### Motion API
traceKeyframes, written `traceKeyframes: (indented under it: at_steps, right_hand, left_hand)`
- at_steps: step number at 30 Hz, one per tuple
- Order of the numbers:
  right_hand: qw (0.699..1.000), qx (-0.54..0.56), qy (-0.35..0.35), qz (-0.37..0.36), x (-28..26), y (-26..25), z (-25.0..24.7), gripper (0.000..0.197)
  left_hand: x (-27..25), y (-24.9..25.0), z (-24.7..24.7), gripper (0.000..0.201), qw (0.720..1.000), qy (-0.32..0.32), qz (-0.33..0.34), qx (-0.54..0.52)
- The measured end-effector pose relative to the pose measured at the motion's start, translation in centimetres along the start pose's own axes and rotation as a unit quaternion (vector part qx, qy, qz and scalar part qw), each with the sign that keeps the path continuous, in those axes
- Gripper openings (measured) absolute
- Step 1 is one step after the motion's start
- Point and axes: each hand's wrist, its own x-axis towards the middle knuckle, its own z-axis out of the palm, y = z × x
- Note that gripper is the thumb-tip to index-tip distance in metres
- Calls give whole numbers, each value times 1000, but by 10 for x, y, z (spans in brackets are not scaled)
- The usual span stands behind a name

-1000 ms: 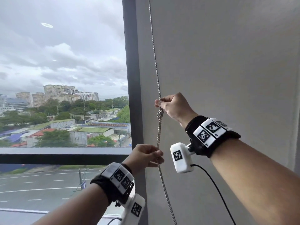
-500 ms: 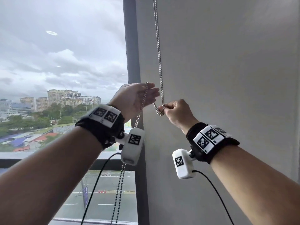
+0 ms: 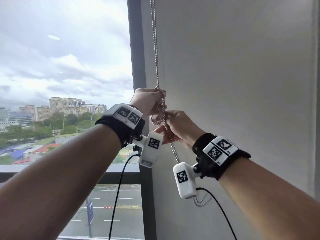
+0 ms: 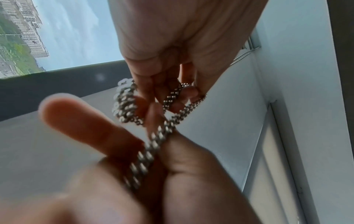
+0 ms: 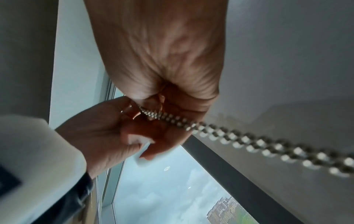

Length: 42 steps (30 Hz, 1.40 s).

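Window [image 3: 65,66] at nine o'clock. Left hand [image 3: 147,101], curled tight, grips a loop of bead chain [image 3: 156,58] hanging from twelve o'clock. Right hand [image 3: 180,129], at its four o'clock, pinches the chain below. Grey blind [image 3: 233,84] at three o'clock.

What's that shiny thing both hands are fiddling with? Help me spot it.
Start at the window, then its dark frame post. Just right of it, before the grey blind, hangs a thin silver bead chain, looped where the left hand and right hand grip it. Unlike the black wrist cables, it is shiny and beaded.
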Motion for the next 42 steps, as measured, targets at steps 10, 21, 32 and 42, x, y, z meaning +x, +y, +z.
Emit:
traceKeyframes:
  at_steps: [10,21,32,42]
  right_hand:
    - [968,-159,148,-127,24,7,-23,21]
    - [963,45,195,-183,41,-13,-15,20]
    - [967,-31,165,-191,41,-14,-9,15]
    - [960,-184,128,-170,36,8,-2,24]
  left_hand:
    - [-4,-22,-12,28,995,-69,-47,-50]
    - [-19,-52,-10,27,976,-161,-96,-107]
    - [-21,-48,-11,29,987,-129,-80,-49]
    - [-15,-60,-12,22,997,-55,-57,1]
